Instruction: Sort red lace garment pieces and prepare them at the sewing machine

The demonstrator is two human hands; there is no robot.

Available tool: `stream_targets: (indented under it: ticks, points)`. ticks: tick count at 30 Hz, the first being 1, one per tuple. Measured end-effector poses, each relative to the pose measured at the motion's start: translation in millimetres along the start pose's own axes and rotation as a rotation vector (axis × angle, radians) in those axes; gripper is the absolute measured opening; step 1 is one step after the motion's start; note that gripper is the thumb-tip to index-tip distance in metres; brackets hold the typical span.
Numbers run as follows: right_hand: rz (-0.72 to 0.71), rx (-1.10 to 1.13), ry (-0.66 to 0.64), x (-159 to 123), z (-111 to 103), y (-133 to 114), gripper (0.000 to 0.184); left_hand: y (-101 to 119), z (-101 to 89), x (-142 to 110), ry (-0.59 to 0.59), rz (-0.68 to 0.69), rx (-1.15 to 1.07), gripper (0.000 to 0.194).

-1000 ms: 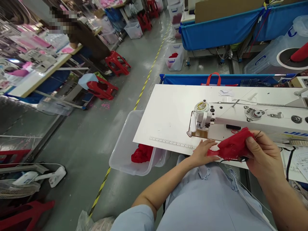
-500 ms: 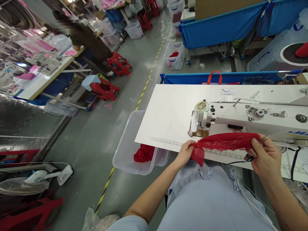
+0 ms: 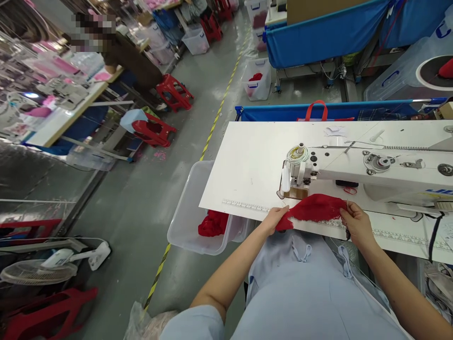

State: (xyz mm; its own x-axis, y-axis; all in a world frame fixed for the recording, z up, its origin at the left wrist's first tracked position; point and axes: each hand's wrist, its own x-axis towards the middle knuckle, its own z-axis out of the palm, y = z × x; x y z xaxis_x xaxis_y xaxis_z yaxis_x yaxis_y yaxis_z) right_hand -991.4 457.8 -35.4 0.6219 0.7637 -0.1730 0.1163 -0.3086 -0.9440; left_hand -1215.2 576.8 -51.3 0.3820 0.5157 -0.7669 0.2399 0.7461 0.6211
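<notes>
A piece of red lace-edged fabric stretches between my two hands over the front edge of the sewing table. My left hand pinches its left end, where a corner hangs down. At the other end my right hand grips the fabric between thumb and fingers, with something thin and light-coloured standing up at the fingertips, too small to make out. Just beyond the cloth is the white sewing machine, its needle area left of centre. A small red loop lies beside the machine bed.
A clear plastic bin with red fabric stands on the floor at the table's left. A blue cloth trough runs behind the table. Across the aisle, a person stands near red stools. A fan is at lower left.
My right hand has moved left, towards my left hand, and the red fabric between them has gone from taut to slacker and bunched. Both hands still hold it.
</notes>
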Motion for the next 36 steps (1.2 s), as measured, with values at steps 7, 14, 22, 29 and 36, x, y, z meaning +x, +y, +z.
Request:
stream_targets:
  ticks: [7,14,22,29,36]
  points:
    - [0.118,-0.067,0.237,-2,-3,10,0.045,3,1.5,1,-0.064,0.078,0.137,0.026]
    - [-0.331,-0.146,-0.357,-10,21,-42,0.025,36,12.3,-45,-0.38,0.338,0.355,0.017]
    - [-0.169,-0.076,-0.633,3,41,-78,0.04,63,11.1,-70,-0.315,0.474,0.61,0.021]
    - [-0.288,-0.089,-0.215,-13,48,-85,0.03,59,13.3,-74,-0.032,0.537,0.618,0.02]
    - [-0.233,-0.092,-0.12,-18,49,-89,0.025,56,14.7,-71,0.023,0.701,0.426,0.024]
